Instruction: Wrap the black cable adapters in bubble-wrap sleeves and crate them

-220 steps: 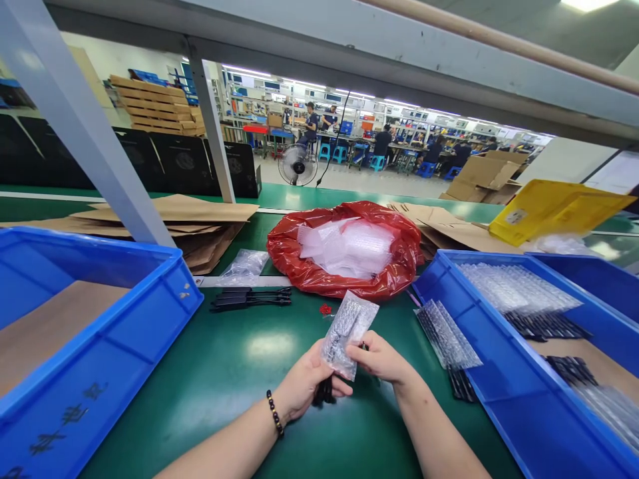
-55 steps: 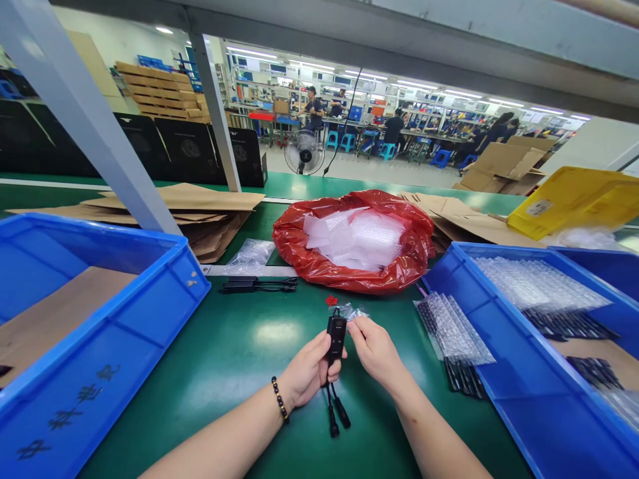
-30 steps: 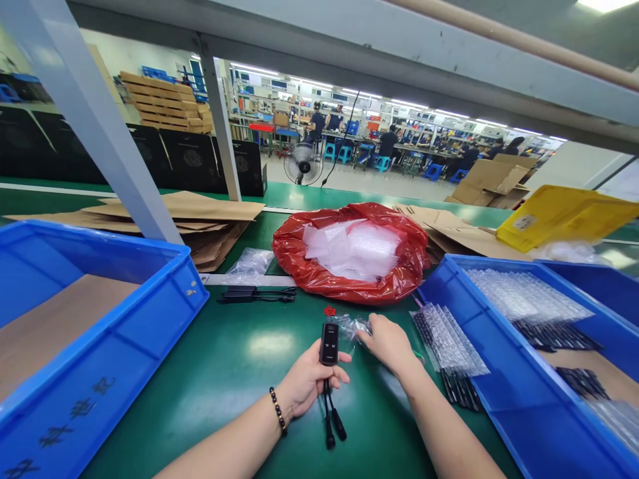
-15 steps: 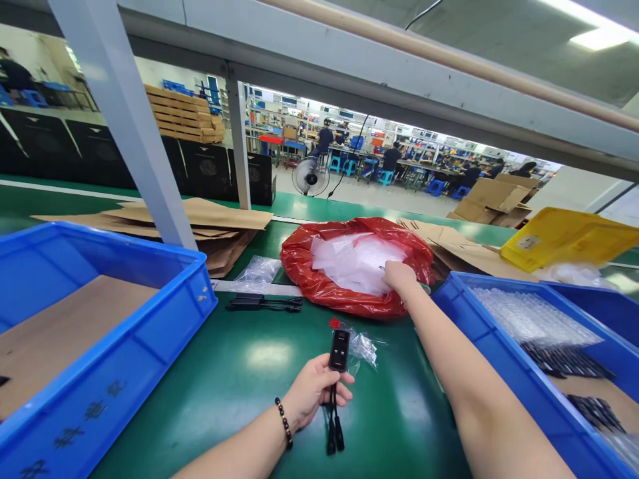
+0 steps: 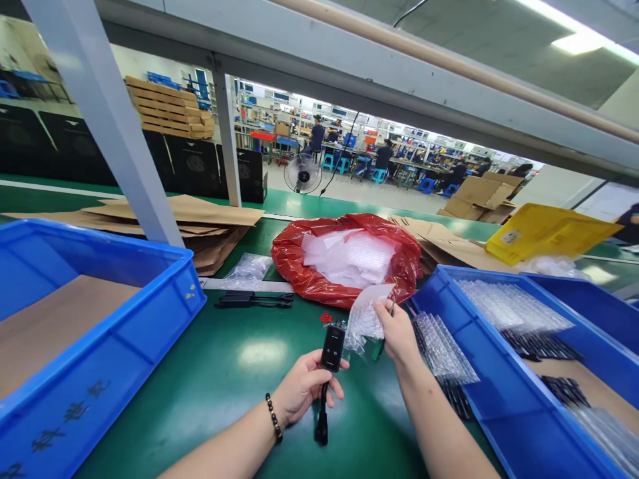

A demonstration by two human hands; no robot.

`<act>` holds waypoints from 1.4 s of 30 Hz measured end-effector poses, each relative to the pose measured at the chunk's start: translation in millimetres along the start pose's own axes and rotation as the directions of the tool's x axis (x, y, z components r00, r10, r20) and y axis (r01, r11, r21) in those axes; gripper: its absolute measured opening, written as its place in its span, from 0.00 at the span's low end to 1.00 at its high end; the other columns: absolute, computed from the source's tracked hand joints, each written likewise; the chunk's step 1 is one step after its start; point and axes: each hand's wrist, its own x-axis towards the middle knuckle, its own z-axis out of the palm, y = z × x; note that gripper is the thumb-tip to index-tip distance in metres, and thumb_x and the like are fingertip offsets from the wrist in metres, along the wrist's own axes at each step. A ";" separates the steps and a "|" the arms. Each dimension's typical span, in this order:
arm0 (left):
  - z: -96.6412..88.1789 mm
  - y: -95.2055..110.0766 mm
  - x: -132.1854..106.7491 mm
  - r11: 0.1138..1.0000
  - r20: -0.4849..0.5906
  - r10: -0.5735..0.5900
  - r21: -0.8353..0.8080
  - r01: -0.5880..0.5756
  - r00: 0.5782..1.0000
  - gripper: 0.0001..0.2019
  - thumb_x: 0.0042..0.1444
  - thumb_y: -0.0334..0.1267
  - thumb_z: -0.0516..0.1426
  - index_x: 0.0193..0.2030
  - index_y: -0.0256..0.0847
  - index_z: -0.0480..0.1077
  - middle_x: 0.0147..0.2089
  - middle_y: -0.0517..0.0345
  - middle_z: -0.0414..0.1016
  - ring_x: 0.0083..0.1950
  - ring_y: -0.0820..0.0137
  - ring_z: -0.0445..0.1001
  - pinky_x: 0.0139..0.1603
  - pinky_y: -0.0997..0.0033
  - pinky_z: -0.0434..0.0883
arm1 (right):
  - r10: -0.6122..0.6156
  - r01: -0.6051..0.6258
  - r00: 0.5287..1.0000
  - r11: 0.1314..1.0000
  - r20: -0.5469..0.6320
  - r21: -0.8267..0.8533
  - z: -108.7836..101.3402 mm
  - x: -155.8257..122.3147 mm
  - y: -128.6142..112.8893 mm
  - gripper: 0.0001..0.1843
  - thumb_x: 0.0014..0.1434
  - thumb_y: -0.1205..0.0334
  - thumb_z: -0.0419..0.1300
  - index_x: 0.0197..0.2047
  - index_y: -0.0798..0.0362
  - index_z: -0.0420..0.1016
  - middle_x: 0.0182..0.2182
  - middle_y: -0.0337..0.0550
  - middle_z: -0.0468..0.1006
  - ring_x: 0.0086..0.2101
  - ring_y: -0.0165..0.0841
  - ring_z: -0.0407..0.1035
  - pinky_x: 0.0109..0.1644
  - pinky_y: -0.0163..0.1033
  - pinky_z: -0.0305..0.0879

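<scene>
From the head camera, the left hand [image 5: 301, 394] has its fingers clenched around the lower end of a black cable module [image 5: 332, 346], held upright over the green tabletop [image 5: 224, 379]. Just beside it, the right hand [image 5: 399, 332] pinches a bubble-wrap bag [image 5: 366, 315] in front of the red bag [image 5: 294, 266].

Forearms reach forward; left grip [image 5: 304, 389] curled closed, right grip [image 5: 397, 329] apparently pinching.

green bench [image 5: 224, 392]: blue bins [image 5: 124, 359], red bag [image 5: 294, 266], cardboard [image 5: 200, 211], black cable [image 5: 252, 301].
</scene>
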 end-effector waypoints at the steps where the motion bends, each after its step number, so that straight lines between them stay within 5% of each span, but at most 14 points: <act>1: 0.7 0.4 -0.7 1.000 0.003 0.004 -0.006 -0.004 1.000 0.13 0.43 0.32 0.60 0.38 0.33 0.70 0.40 0.47 0.74 0.27 0.70 0.74 0.18 0.77 0.68 | 0.023 -0.023 1.000 0.998 -0.005 0.061 4.3 -9.4 5.2 0.20 0.44 0.45 0.62 0.26 0.54 0.63 0.17 0.32 0.65 0.18 0.25 0.58 0.23 0.32 0.57; 7: 0.5 4.7 -1.3 0.999 -0.030 0.025 -0.039 -0.026 0.999 0.11 0.41 0.33 0.61 0.34 0.33 0.71 0.30 0.52 0.75 0.24 0.72 0.72 0.19 0.78 0.68 | 0.080 -0.080 0.996 0.997 0.048 -0.015 13.7 -43.4 21.5 0.21 0.47 0.44 0.61 0.23 0.54 0.62 0.11 0.28 0.59 0.13 0.21 0.50 0.15 0.29 0.46; 11: 0.3 6.1 -0.5 1.000 -0.036 0.023 -0.008 -0.023 0.999 0.11 0.43 0.32 0.60 0.35 0.32 0.71 0.34 0.49 0.75 0.24 0.74 0.72 0.18 0.80 0.67 | 0.015 -0.014 0.997 1.000 -0.075 0.009 3.8 -38.0 24.6 0.22 0.45 0.44 0.62 0.24 0.54 0.62 0.10 0.28 0.58 0.12 0.21 0.50 0.14 0.29 0.45; 15: -0.8 -0.1 -0.7 0.996 0.085 -0.086 0.018 0.085 0.993 0.08 0.44 0.32 0.60 0.32 0.32 0.69 0.32 0.49 0.77 0.20 0.73 0.73 0.13 0.81 0.65 | 0.028 0.016 0.967 0.986 -0.254 0.168 -0.5 -27.9 27.0 0.24 0.43 0.44 0.64 0.22 0.52 0.57 0.10 0.26 0.56 0.12 0.20 0.49 0.13 0.28 0.45; 18: -3.8 -6.3 -0.4 0.985 0.196 -0.171 0.015 0.172 0.966 0.07 0.44 0.31 0.59 0.31 0.33 0.66 0.27 0.48 0.78 0.17 0.71 0.72 0.11 0.82 0.64 | 0.013 0.043 0.962 0.979 -0.274 0.197 0.9 -27.2 28.7 0.23 0.44 0.44 0.63 0.23 0.52 0.57 0.11 0.26 0.56 0.12 0.20 0.49 0.13 0.27 0.46; 22: -8.1 -9.5 0.8 0.986 0.209 -0.162 -0.012 0.168 0.964 0.19 0.48 0.33 0.59 0.47 0.34 0.62 0.27 0.49 0.78 0.18 0.69 0.74 0.12 0.81 0.65 | 0.049 -0.045 0.998 0.992 -0.037 0.118 2.8 -32.4 30.1 0.23 0.45 0.42 0.62 0.26 0.53 0.61 0.11 0.26 0.57 0.12 0.20 0.49 0.13 0.27 0.46; 24: -9.1 -8.9 1.0 0.990 0.177 -0.129 -0.026 0.136 0.976 0.32 0.49 0.34 0.59 0.59 0.37 0.49 0.28 0.49 0.79 0.19 0.68 0.75 0.13 0.80 0.67 | 0.107 -0.112 0.985 0.993 0.138 0.032 2.6 -34.8 29.6 0.24 0.45 0.40 0.61 0.27 0.54 0.63 0.10 0.26 0.56 0.12 0.21 0.48 0.13 0.28 0.44; 27: -9.3 -7.1 1.4 0.995 0.133 -0.092 -0.036 0.097 0.987 0.44 0.50 0.33 0.58 0.64 0.39 0.31 0.30 0.50 0.79 0.20 0.68 0.75 0.14 0.79 0.68 | 0.159 -0.137 0.942 0.986 0.296 -0.095 1.4 -37.4 26.0 0.24 0.47 0.39 0.58 0.25 0.54 0.64 0.09 0.27 0.54 0.11 0.20 0.45 0.13 0.29 0.42; 32: -11.0 -4.7 3.6 0.997 0.063 -0.047 -0.050 0.050 0.997 0.47 0.50 0.33 0.58 0.65 0.41 0.25 0.31 0.52 0.79 0.20 0.69 0.75 0.16 0.79 0.69 | 0.235 -0.087 0.789 0.957 0.568 -0.275 0.8 -41.7 17.2 0.23 0.49 0.44 0.59 0.18 0.56 0.64 0.14 0.33 0.62 0.13 0.20 0.50 0.15 0.29 0.42; 34: -11.8 -4.7 4.0 0.998 0.039 -0.048 -0.047 0.050 0.998 0.46 0.50 0.33 0.58 0.65 0.41 0.27 0.31 0.53 0.79 0.19 0.70 0.75 0.15 0.79 0.68 | 0.271 -0.104 0.754 0.949 0.598 -0.298 1.1 -42.3 16.7 0.23 0.49 0.44 0.58 0.19 0.56 0.65 0.13 0.33 0.62 0.13 0.20 0.49 0.15 0.30 0.42; 39: -9.6 -5.8 3.0 0.997 0.040 -0.078 0.007 0.078 0.996 0.41 0.50 0.34 0.58 0.64 0.39 0.35 0.31 0.51 0.79 0.19 0.70 0.74 0.15 0.79 0.68 | 0.271 -0.204 0.858 0.960 0.437 -0.194 1.1 -40.5 20.1 0.24 0.50 0.40 0.56 0.21 0.54 0.63 0.09 0.27 0.53 0.11 0.20 0.43 0.14 0.30 0.39; 42: -7.7 -5.6 2.8 0.998 0.045 -0.063 0.016 0.063 0.997 0.39 0.50 0.35 0.58 0.63 0.41 0.38 0.32 0.52 0.78 0.19 0.70 0.75 0.16 0.78 0.69 | 0.260 -0.175 0.835 0.961 0.486 -0.212 0.0 -40.4 19.7 0.23 0.48 0.43 0.59 0.20 0.54 0.62 0.12 0.29 0.56 0.13 0.19 0.46 0.15 0.30 0.41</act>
